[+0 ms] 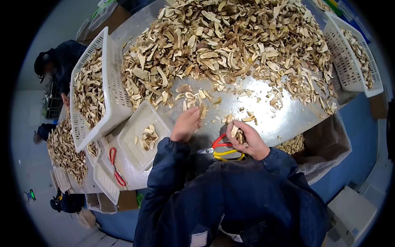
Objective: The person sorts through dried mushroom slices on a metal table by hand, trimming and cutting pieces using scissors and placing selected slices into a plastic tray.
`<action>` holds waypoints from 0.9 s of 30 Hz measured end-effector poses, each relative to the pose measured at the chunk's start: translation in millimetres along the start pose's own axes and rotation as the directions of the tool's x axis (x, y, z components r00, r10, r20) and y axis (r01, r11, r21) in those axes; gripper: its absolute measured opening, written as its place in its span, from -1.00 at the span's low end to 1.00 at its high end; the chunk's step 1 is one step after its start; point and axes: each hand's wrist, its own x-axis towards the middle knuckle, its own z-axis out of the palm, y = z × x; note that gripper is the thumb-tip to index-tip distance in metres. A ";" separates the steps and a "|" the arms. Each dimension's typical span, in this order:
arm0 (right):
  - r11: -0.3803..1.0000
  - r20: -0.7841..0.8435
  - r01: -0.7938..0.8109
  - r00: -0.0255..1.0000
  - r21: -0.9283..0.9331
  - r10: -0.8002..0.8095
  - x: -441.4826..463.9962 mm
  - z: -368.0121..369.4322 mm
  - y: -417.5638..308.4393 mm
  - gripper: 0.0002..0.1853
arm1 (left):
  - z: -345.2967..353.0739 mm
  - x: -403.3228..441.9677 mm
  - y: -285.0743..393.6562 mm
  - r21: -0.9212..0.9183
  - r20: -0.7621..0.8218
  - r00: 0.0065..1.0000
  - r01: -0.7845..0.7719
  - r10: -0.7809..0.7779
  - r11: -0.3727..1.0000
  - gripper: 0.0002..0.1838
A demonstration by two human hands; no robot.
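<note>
A large heap of dried mushroom slices (230,41) covers the far part of the metal table (255,92). My left hand (186,124) is closed on a mushroom slice (203,111) at its fingertips, beside a few loose slices. Several slices (236,133) rest in my right hand (250,140), whose fingers curl round them. Between my hands and close to my body lie red-handled scissors (218,143) and a yellow-handled tool (224,155). A shallow white tray (131,150) with a small pile of slices (147,138) is left of my left hand.
White baskets of slices stand at left (117,90) and far right (343,68). Another red-handled pair of scissors (115,166) lies left of the tray. A lined bin (329,154) is below the right table edge. Other people (68,57) are at the left.
</note>
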 end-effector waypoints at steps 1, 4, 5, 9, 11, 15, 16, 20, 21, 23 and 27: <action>0.999 0.013 0.012 1.000 -0.035 -0.012 0.0 3.5 -1.8 -0.63 | 5.5 -5.9 2.2 0.090 0.049 0.997 -0.057 0.053 0.994 -0.69; 0.985 -0.025 0.067 0.997 -0.157 -0.072 5.7 6.3 -3.0 -0.64 | 21.6 -20.0 11.3 0.147 0.162 0.985 -0.080 0.055 0.986 -0.67; 0.976 -0.051 0.086 0.994 -0.202 -0.098 7.3 7.1 -2.4 -0.65 | 29.0 -25.0 17.3 0.036 0.172 0.985 0.026 -0.032 0.999 -0.70; 0.972 -0.196 0.176 0.959 -0.156 -0.205 9.9 31.1 -1.6 -0.68 | 58.8 -29.8 -0.5 0.317 -0.013 0.996 -0.076 0.085 0.945 -0.75; 0.979 -0.116 0.161 0.978 -0.122 -0.175 14.0 10.1 4.8 -0.74 | 67.8 -36.6 -1.5 0.498 0.040 0.964 -0.247 0.262 0.831 -0.77; 0.978 -0.138 0.087 0.984 -0.189 -0.114 13.8 8.9 6.3 -0.81 | 64.3 -39.4 1.2 0.434 0.054 0.977 -0.209 0.206 0.877 -0.74; 0.978 -0.161 0.081 0.980 -0.191 -0.112 14.4 10.8 4.9 -0.82 | 62.3 -39.1 1.9 0.379 0.060 0.986 -0.168 0.158 0.910 -0.75; 0.986 -0.142 0.096 0.983 -0.137 -0.116 15.2 2.9 3.9 -0.84 | 62.4 -41.1 -1.4 0.138 0.063 0.995 -0.081 0.073 0.987 -0.78; 0.985 -0.126 0.111 0.984 -0.131 -0.128 15.2 2.7 4.5 -0.84 | 62.2 -40.7 -6.8 0.154 0.069 0.992 -0.113 0.103 0.982 -0.79; 0.983 -0.092 0.139 0.984 -0.120 -0.150 15.0 2.7 5.5 -0.83 | 59.6 -41.3 -11.8 0.122 0.086 0.992 -0.103 0.092 0.987 -0.80; 0.972 0.017 0.233 0.972 -0.031 -0.233 10.9 8.8 2.0 -0.86 | 56.4 -40.9 -13.1 -0.029 0.148 0.989 -0.010 0.014 1.000 -0.84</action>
